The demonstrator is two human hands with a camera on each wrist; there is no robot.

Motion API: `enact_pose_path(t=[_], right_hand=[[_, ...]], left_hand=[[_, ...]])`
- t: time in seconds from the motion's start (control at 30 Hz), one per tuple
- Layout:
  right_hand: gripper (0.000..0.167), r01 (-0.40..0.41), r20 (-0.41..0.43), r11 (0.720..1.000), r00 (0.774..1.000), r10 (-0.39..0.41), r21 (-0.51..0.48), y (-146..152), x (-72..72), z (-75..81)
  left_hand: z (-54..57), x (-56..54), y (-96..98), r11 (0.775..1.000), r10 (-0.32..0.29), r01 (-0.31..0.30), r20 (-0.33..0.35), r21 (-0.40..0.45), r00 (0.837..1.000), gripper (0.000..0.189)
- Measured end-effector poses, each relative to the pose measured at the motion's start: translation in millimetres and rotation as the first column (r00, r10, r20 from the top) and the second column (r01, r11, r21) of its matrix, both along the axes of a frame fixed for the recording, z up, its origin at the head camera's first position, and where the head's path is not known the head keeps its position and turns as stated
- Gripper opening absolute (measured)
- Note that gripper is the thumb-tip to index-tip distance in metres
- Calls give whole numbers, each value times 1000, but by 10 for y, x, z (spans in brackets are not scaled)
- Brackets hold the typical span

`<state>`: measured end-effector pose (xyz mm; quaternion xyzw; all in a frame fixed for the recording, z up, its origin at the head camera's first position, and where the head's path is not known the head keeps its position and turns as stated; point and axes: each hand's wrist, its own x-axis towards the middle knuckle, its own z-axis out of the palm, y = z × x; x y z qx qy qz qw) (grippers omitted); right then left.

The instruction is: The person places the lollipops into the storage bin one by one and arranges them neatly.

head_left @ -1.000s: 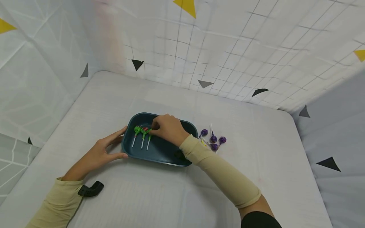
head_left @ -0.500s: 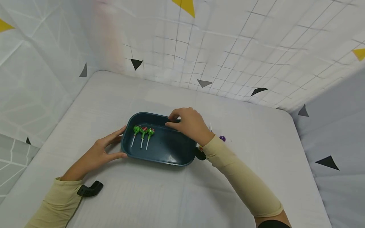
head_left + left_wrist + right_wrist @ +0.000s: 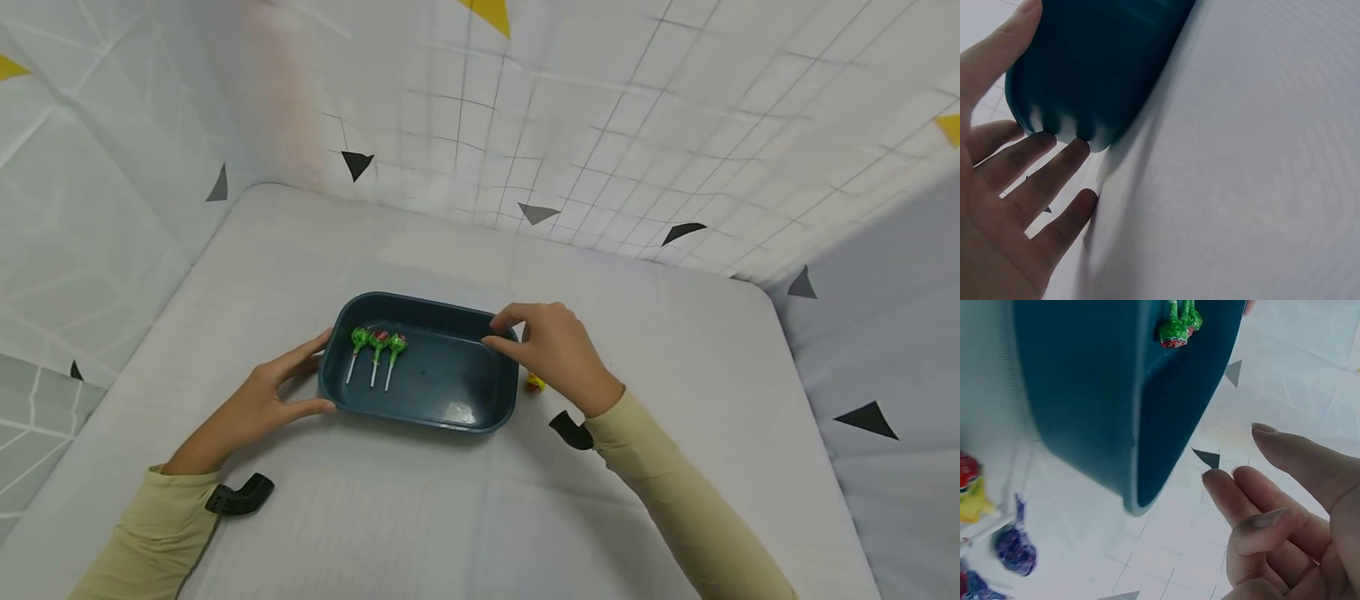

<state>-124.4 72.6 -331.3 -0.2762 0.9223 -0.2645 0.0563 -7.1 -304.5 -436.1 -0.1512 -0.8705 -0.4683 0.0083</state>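
Observation:
A dark teal tray (image 3: 442,371) sits on the white table. Three green-wrapped lollipops (image 3: 378,342) lie side by side in its left part, sticks toward the near side. My left hand (image 3: 258,408) rests at the tray's left end; in the left wrist view its spread fingertips (image 3: 1079,147) touch the end wall. Over the tray's right end hovers my right hand (image 3: 558,354), thumb and fingers apart, nothing between them. Just right of the tray lies a yellow-and-red lollipop (image 3: 535,382). Purple-wrapped lollipops (image 3: 1016,551) show in the right wrist view, hidden behind the right hand from the head.
A black curved camera mount (image 3: 240,496) juts from the left wrist, and another black mount (image 3: 572,431) from the right. White patterned sheets (image 3: 600,150) rise behind the table and along both sides.
My right hand has let go of the third green lollipop, lifted out of the tray and moved right past its right rim. The left hand has stayed at the tray's left end.

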Motion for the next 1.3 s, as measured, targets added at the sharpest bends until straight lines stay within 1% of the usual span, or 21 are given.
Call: enact_pose_path(t=[0.27, 0.37, 0.53, 0.77, 0.9, 1.0, 1.1, 1.2, 1.3], right_hand=[[17, 38, -28, 999, 999, -38, -22, 219, 78, -48], [18, 58, -34, 998, 998, -58, -20, 315, 80, -78], [15, 115, -24, 993, 993, -115, -6, 466, 55, -156], [20, 196, -3, 980, 981, -196, 41, 641, 60, -292], [20, 257, 16, 964, 966, -259, 71, 765, 66, -359], [21, 287, -9, 954, 958, -287, 92, 876, 49, -412], [22, 303, -67, 948, 952, -297, 99, 979, 32, -471], [24, 327, -108, 939, 942, -316, 105, 1052, 26, -521], [26, 355, -129, 928, 931, -341, 113, 1109, 17, -584]], left_hand=[[-2, -16, 6, 1000, -2, 2, 8, -8, 1000, 105], [1, -20, 12, 1000, -3, 3, 10, -8, 1000, 105], [-3, -26, 14, 1000, -3, 3, 4, -6, 1000, 105], [-15, -19, 5, 1000, -1, 1, 2, -14, 1000, 106], [-20, -22, 2, 1000, -1, 1, -2, -10, 1000, 106], [-22, -21, 1, 1000, -2, 2, -5, -7, 1000, 106], [-23, -12, 0, 1000, 2, -2, -4, -15, 1000, 106], [-20, -2, 0, 1000, 3, -3, -1, -25, 1000, 106], [-18, 1, 2, 1000, -1, 1, 0, -22, 1000, 106]])
